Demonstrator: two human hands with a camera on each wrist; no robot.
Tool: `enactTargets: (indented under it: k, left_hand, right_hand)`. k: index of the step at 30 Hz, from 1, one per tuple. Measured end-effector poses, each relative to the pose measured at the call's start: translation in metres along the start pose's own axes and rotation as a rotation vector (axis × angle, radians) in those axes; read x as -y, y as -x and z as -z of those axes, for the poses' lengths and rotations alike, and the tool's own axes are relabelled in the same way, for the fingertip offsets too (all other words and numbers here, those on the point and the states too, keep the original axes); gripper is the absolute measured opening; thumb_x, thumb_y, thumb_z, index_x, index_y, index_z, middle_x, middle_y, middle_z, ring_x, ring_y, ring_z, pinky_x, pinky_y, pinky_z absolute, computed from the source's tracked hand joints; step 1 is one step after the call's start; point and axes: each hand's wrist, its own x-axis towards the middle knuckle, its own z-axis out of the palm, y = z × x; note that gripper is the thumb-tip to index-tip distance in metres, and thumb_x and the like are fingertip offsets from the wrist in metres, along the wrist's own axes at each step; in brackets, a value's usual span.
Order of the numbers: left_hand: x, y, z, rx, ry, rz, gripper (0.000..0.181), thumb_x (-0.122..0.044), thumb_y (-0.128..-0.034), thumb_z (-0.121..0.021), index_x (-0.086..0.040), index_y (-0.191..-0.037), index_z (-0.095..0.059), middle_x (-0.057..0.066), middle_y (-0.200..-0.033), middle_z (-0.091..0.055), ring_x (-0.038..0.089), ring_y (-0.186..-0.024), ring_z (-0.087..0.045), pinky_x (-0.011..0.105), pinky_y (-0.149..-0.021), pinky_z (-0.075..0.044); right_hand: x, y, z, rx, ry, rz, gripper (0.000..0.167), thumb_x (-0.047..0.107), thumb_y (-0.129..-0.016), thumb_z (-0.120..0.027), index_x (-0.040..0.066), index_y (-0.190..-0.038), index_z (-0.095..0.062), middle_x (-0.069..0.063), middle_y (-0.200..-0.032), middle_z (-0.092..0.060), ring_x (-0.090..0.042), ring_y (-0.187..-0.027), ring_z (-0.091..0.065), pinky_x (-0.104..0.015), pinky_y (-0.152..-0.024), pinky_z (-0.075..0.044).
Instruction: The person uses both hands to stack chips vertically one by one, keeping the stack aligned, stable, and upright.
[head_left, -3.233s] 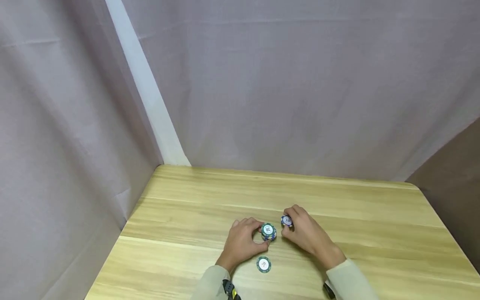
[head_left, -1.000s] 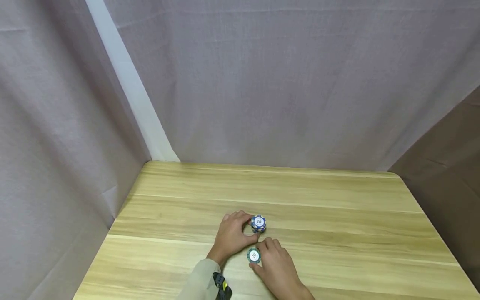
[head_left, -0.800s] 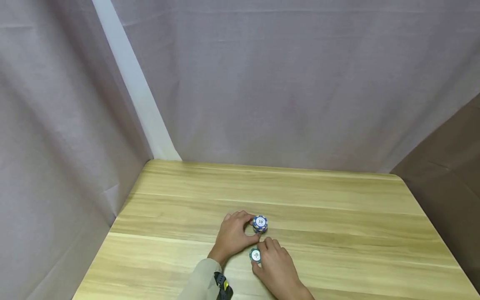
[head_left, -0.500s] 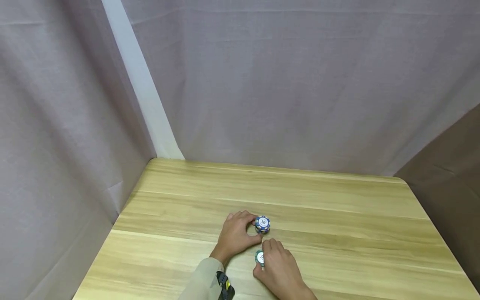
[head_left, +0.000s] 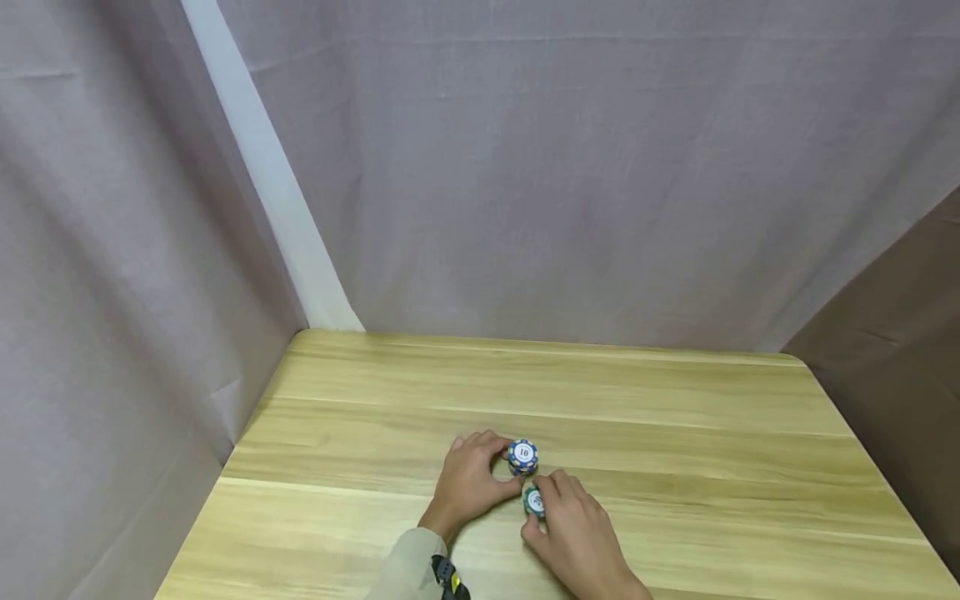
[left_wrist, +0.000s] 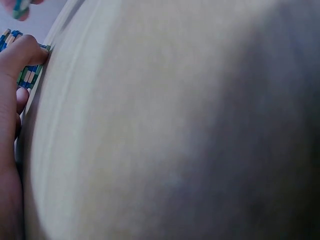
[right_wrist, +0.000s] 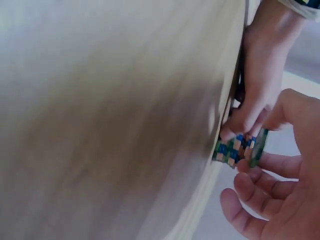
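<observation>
A short stack of poker chips [head_left: 522, 457] stands on the table, a blue chip marked 10 on top. Thumb and index finger of my left hand [head_left: 472, 479] grip it from its left side. The right wrist view shows green and blue edges in the stack [right_wrist: 229, 152]. Close to the stack's near side, my right hand [head_left: 577, 529] pinches a green poker chip [head_left: 534, 502] between thumb and fingers. That chip [right_wrist: 258, 148] appears tilted on edge beside the stack in the right wrist view. At the left wrist view's top corner, the green chip [left_wrist: 21, 9] shows only partly.
The wooden table [head_left: 360, 450] spreads around both hands. Grey curtains [head_left: 562, 183] rise behind its far edge and on the left, with a pale strip [head_left: 273, 167] between them. Darker cloth [head_left: 892, 308] hangs at the right.
The blue 10 chip, earlier in my right hand, now tops the stack. My right hand has taken the green chip from the table and brought it toward the stack. My left hand stays there.
</observation>
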Motion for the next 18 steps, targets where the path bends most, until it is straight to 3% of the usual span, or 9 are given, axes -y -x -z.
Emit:
enactTargets:
  k: [8, 13, 18]
  left_hand:
    - [0.003, 0.001, 0.002, -0.012, 0.005, 0.004, 0.050, -0.049, -0.0771, -0.084, -0.023, -0.120, -0.077, -0.016, -0.108, -0.071, 0.005, -0.099, -0.062, 0.024, -0.082, -0.038]
    - [0.007, 0.000, 0.003, -0.027, 0.000, 0.006, 0.049, -0.049, -0.0777, -0.083, -0.023, -0.118, -0.077, -0.016, -0.107, -0.071, 0.005, -0.100, -0.063, 0.024, -0.081, -0.037]
    - [0.006, 0.001, 0.000, -0.026, 0.002, 0.013, 0.051, -0.055, -0.0786, -0.085, -0.024, -0.118, -0.077, -0.015, -0.110, -0.072, 0.005, -0.102, -0.063, 0.025, -0.081, -0.037]
  right_hand:
    - [-0.005, -0.015, 0.001, -0.184, 0.007, 0.110, 0.038, 0.021, -0.074, -0.078, 0.006, -0.108, -0.073, 0.002, -0.095, -0.063, -0.013, -0.082, -0.058, -0.030, -0.065, -0.053]
    - [-0.008, -0.037, -0.001, -0.205, 0.023, 0.163, 0.038, 0.023, -0.077, -0.081, 0.004, -0.109, -0.074, -0.002, -0.098, -0.066, -0.016, -0.084, -0.061, -0.031, -0.066, -0.057]
    - [-0.012, -0.055, -0.004, -0.169, 0.044, 0.167, 0.038, 0.025, -0.078, -0.082, 0.003, -0.108, -0.072, -0.004, -0.098, -0.066, -0.020, -0.086, -0.062, -0.035, -0.069, -0.058]
